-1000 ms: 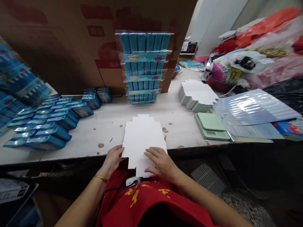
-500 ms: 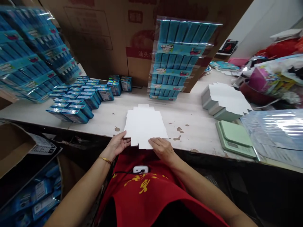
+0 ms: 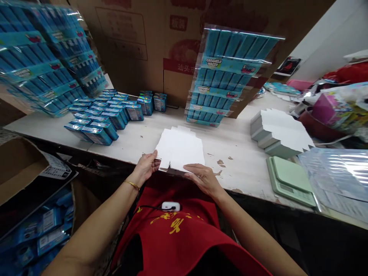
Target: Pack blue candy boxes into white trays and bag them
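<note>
The left hand point(image 3: 146, 167) is pinched on the near left corner of a white card blank point(image 3: 181, 147), its fingertips partly hidden beneath; the right hand point(image 3: 204, 178) has fingers bent against the near right edge, though whether they close on it cannot be told; the blank lies between the hands on the worktable point(image 3: 235, 147), its underside out of sight; left of and below the grip, a carton point(image 3: 79, 199), cut off by the frame, holds blue packets point(image 3: 48, 226); beyond the grip to the right, a dark red bowl point(image 3: 319, 124) holds wrappings hard to make out; since half a second ago, the blank's near flaps, flat then, have bent downward.
</note>
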Action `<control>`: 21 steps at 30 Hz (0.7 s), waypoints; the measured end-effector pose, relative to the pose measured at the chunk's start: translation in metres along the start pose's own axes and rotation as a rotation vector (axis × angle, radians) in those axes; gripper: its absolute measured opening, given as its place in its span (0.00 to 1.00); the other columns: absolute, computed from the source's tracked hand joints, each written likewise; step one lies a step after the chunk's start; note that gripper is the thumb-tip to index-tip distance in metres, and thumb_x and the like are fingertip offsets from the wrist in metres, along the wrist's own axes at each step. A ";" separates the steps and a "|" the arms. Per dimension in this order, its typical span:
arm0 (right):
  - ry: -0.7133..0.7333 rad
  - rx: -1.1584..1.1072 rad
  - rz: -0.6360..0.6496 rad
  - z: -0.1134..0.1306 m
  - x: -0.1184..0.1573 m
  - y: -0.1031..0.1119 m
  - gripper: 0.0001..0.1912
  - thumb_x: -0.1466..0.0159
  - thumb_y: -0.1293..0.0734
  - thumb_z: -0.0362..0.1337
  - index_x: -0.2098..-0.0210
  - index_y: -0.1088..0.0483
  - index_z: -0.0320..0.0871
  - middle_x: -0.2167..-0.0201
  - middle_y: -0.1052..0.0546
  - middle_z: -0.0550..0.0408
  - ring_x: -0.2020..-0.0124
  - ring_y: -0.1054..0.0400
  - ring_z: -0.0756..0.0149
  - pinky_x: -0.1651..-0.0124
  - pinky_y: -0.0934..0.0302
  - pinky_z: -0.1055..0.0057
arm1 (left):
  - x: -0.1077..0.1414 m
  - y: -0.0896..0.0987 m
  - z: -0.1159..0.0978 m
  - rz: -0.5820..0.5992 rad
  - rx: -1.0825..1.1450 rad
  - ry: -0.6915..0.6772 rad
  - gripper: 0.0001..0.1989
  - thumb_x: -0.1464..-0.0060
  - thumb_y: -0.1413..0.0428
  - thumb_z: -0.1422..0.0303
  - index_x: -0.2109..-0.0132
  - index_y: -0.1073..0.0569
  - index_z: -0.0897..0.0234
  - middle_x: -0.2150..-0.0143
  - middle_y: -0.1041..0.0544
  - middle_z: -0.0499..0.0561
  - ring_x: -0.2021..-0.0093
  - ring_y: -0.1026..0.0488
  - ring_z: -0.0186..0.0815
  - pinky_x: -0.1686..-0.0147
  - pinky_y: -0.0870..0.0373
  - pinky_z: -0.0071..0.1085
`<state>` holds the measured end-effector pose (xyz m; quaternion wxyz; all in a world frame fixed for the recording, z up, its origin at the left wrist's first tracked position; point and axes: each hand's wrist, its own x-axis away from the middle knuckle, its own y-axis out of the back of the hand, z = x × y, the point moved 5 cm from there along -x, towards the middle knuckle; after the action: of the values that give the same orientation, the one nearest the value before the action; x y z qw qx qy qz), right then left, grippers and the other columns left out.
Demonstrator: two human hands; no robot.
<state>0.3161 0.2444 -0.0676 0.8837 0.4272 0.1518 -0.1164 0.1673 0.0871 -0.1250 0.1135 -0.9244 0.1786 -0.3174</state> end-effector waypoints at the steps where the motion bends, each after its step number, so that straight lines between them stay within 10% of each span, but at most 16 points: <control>1: -0.002 0.002 0.005 0.000 0.001 0.001 0.09 0.39 0.38 0.34 0.61 0.27 0.46 0.61 0.24 0.56 0.60 0.30 0.68 0.56 0.35 0.71 | 0.000 0.000 0.003 0.011 0.002 0.015 0.09 0.53 0.42 0.68 0.71 0.33 0.68 0.78 0.28 0.50 0.80 0.30 0.28 0.81 0.32 0.24; 9: 0.040 -0.002 -0.141 -0.008 0.019 -0.001 0.08 0.39 0.38 0.34 0.66 0.27 0.43 0.68 0.24 0.52 0.66 0.30 0.66 0.63 0.34 0.70 | -0.004 -0.001 0.021 0.115 0.044 0.129 0.04 0.50 0.46 0.72 0.65 0.32 0.68 0.72 0.25 0.54 0.72 0.26 0.35 0.70 0.27 0.33; 21: -0.293 -0.289 -0.338 -0.014 0.034 0.006 0.07 0.44 0.34 0.34 0.78 0.30 0.43 0.76 0.28 0.58 0.75 0.34 0.71 0.72 0.41 0.75 | 0.029 -0.025 0.041 0.389 0.017 0.185 0.21 0.51 0.46 0.55 0.56 0.31 0.66 0.60 0.25 0.59 0.62 0.26 0.42 0.66 0.27 0.39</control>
<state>0.3472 0.2567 -0.0838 0.9160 0.2440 0.1066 -0.3001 0.2209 0.1017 -0.1326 0.1637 -0.8384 0.3606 -0.3744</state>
